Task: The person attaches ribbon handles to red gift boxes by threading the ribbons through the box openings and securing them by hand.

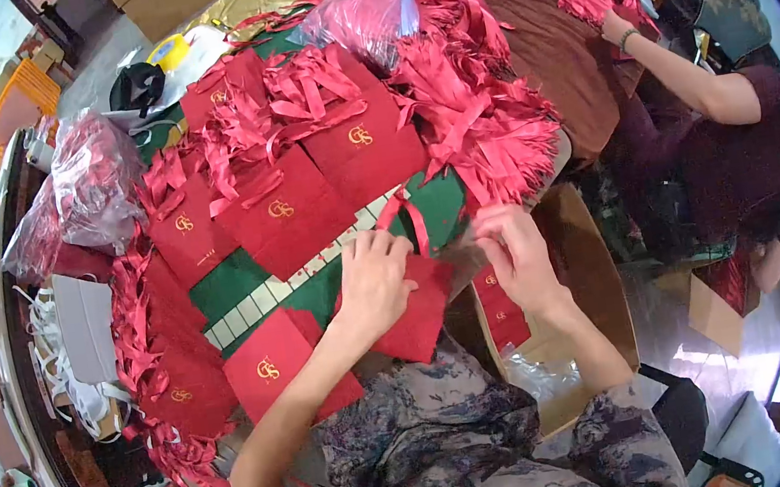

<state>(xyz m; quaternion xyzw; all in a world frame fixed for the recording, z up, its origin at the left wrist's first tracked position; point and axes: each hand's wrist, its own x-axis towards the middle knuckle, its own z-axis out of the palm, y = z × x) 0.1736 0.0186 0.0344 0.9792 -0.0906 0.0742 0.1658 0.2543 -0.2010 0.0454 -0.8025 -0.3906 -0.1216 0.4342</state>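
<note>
My left hand (377, 280) is closed over the top of a small red bag (417, 317) near the table's front edge, with a red ribbon (418, 225) looping up beside the fingers. To its right, my right hand (514, 251) is raised with curled fingers close to the red ribbons; whatever lies between its fingertips is too small to make out. Another red bag (277, 364) with a gold logo lies left of my left forearm. A strip of pale labels (263, 298) runs across the green mat (221, 285) behind my hands.
Red bags (278, 209) with ribbons and a heap of red ribbons (482, 121) cover the table behind. Plastic-wrapped bundles (91, 176) stand left. An open carton (605, 283) holds red bags at right. A co-worker's arm (685, 72) reaches toward ribbons at upper right.
</note>
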